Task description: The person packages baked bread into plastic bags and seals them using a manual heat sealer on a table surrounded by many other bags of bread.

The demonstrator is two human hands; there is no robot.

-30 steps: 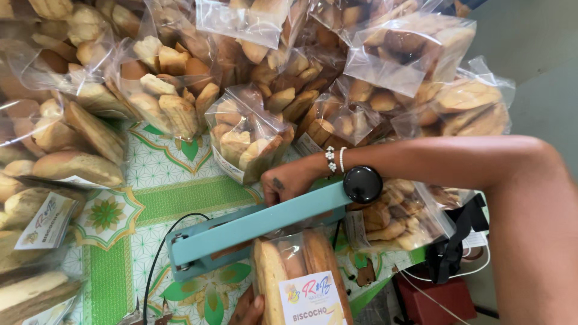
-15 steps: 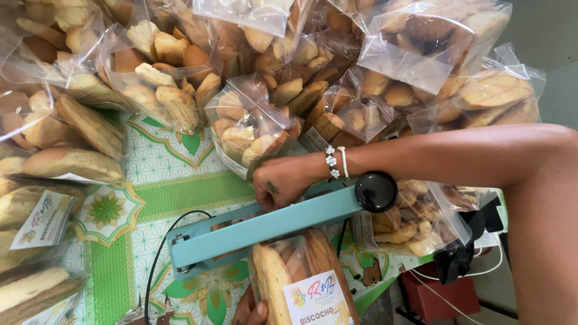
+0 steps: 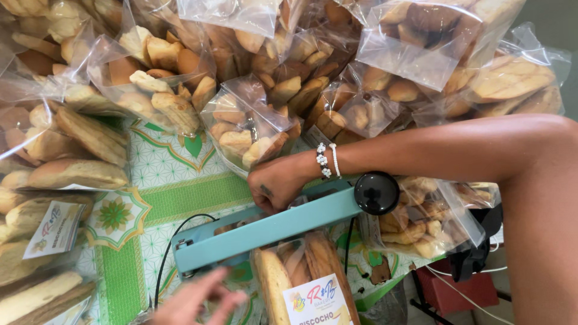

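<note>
Teal sealer bar [image 3: 265,232] slants across tabletop [image 3: 162,192], black knob [image 3: 376,192] at right end. Bag of bread slices [image 3: 304,277] lies under bar, near lower edge. Right hand [image 3: 277,183], arm reaching in from right, wrist bent, fingers curled shut on bar. Left hand [image 3: 195,301] at bottom edge, fingers loosely spread, holding nothing. Bagged biscuits [image 3: 253,129] piled behind.

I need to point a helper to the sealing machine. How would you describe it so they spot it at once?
Look at the green patterned tablecloth ringed by clear bags of biscuits. The sealer is the long teal bar with a round black knob, pressed by the right hand.
</note>
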